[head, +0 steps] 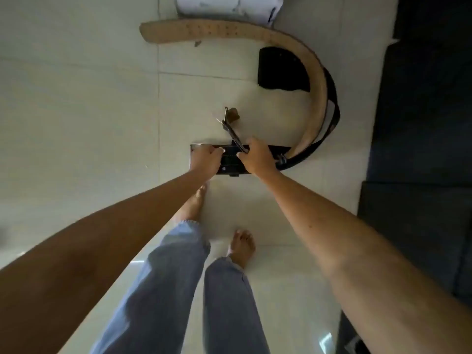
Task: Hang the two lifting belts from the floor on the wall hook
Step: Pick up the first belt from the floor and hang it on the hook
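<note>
Dim, soft indoor light, wide-angle view.
The pale floor [76,111] is evenly lit; faint glare is seen low down, forearms are stretched at the edges, and slight blur is noted throughout.

Two hands [204,159], seemingly two belts [229,31], two bare feet [242,245].

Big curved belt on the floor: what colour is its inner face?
Tan, on the curved belt; outer face black. Head view, the only one.

Pale tiled floor [76,111] lies bare along its left side, leaving open passage there. The tan-lined lifting belt [315,80] curves across the far and right part. Dark mats [421,123] border the right edge, white fabric [227,6] the far edge.
</note>
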The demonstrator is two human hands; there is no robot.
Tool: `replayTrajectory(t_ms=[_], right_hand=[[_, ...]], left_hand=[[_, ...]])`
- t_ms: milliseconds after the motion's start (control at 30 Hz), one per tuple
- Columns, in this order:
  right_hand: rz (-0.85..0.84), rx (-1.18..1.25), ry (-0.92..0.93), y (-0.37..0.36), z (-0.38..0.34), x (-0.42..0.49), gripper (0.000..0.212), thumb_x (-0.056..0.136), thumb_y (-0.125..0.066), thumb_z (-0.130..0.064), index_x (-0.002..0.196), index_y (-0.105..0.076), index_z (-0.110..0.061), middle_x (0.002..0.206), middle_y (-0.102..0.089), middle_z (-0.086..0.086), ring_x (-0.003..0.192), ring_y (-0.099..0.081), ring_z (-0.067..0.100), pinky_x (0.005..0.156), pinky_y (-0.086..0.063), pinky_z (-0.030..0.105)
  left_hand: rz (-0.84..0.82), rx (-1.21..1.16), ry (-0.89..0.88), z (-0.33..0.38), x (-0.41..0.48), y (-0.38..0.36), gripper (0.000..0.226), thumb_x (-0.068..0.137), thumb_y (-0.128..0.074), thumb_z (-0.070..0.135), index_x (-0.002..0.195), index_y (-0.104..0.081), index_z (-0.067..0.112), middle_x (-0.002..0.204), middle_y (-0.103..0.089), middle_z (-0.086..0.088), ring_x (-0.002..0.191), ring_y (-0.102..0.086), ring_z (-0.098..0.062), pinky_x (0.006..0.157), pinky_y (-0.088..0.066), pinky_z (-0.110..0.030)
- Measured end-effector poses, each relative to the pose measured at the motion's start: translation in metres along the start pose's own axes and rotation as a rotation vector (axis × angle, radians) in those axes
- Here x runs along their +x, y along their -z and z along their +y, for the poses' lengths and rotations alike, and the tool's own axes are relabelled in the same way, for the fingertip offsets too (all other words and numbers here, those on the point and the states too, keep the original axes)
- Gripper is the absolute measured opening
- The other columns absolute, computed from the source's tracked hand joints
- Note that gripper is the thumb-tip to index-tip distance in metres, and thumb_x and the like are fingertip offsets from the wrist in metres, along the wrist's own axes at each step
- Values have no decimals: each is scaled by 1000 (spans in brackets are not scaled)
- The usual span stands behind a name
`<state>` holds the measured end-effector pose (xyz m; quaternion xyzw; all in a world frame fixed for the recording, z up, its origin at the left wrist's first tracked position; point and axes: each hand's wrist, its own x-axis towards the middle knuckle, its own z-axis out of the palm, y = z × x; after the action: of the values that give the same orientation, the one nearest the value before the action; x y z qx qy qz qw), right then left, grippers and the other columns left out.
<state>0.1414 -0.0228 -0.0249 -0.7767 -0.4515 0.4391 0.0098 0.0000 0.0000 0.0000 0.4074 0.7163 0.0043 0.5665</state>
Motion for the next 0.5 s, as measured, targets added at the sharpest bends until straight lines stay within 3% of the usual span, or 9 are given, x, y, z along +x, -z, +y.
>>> replayTrajectory(t_ms=[133,300,500], right_hand=[[-98,-224,-34,-30,18,38,49,89,-66,-30,128,-48,-7,129,-56,16,122,-53,36,96,-46,46],[-38,-276,-2,-37,20,42,24,91,-59,-15,114,-58,-9,113,-65,17,106,-62,37,80,-49,41],[6,-77,142,11,-33,-36,20,92,-50,-21,104,-64,-14,103,-71,10,99,-64,33,72,-44,35]], left_hand=[[-11,-40,103,-33,43,-18,27,91,-51,21,66,-58,14,79,-65,-18,73,-61,-29,80,-55,-48],[-53,-141,179,-52,58,-25,26,90,-53,22,66,-59,16,70,-62,-13,63,-57,-26,68,-52,-41],[-31,-435,272,2,8,1,35,95,-52,38,74,-61,11,65,-61,-9,52,-56,-20,41,-46,-26]])
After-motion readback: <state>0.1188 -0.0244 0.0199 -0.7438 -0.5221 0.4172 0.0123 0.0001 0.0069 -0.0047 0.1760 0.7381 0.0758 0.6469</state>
